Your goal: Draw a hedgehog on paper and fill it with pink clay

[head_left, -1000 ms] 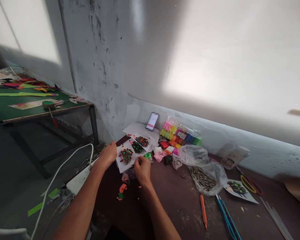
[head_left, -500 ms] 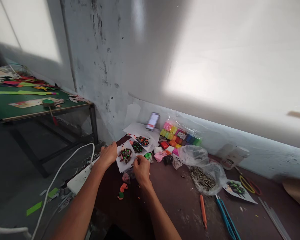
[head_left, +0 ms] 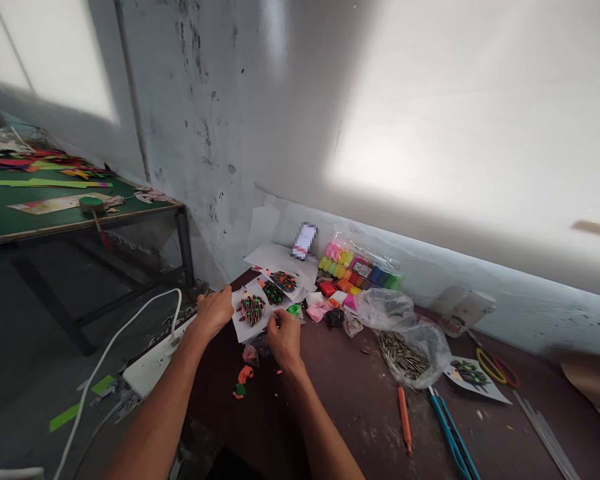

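A white paper card (head_left: 243,331) lies between my hands at the table's left edge. On it is a hedgehog-like figure (head_left: 253,310) with dark spikes and green dots. My left hand (head_left: 215,312) closes on the card's left edge, its fingertips mostly hidden. My right hand (head_left: 284,337) is curled, thumb and fingers pinched together at the card's right edge; whatever is between them is too small to make out. Just behind lie similar cards, one with a dark, green-dotted figure (head_left: 274,292) and one with an orange-dotted figure (head_left: 284,281).
Coloured clay packs (head_left: 363,270) lie by the wall near a phone (head_left: 305,241). A plastic bag of dark spiky pieces (head_left: 405,355), an orange tool (head_left: 405,420), blue tweezers (head_left: 453,433) and scissors (head_left: 491,367) are to the right. A white power strip (head_left: 147,370) borders the table's left side.
The view has shifted slightly. Both hands keep nearly the same places at the card, with no clear change in their hold.
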Action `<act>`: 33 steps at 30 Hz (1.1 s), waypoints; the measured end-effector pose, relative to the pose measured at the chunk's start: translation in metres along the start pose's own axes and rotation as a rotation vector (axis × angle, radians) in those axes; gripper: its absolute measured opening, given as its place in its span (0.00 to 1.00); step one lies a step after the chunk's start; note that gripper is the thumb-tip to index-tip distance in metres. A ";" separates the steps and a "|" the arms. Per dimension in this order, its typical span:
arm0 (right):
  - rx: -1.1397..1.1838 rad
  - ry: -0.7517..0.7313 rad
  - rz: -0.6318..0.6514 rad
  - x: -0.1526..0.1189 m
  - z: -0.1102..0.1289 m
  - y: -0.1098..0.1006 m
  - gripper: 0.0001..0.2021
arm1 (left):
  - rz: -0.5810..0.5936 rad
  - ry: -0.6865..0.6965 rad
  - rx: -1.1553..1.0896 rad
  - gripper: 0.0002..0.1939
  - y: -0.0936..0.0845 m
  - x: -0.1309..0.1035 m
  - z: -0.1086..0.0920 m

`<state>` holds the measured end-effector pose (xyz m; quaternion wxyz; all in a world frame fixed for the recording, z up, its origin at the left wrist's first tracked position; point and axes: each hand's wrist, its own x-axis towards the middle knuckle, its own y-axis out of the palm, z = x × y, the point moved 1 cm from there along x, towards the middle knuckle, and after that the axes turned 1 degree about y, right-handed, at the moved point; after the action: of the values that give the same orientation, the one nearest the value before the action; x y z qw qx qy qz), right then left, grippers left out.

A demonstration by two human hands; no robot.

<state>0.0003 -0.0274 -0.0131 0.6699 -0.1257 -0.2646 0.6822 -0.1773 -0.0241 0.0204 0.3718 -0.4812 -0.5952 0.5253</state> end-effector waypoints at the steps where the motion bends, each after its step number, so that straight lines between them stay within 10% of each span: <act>1: 0.001 0.003 0.005 0.000 0.000 0.000 0.13 | -0.005 -0.002 -0.004 0.19 0.000 0.000 0.001; 33: -0.091 -0.066 0.067 0.001 0.000 0.009 0.14 | -0.056 0.016 0.007 0.19 -0.017 -0.015 0.001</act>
<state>-0.0075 -0.0263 -0.0180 0.6311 -0.1421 -0.3129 0.6954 -0.1777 -0.0385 0.0381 0.3931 -0.4673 -0.6035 0.5128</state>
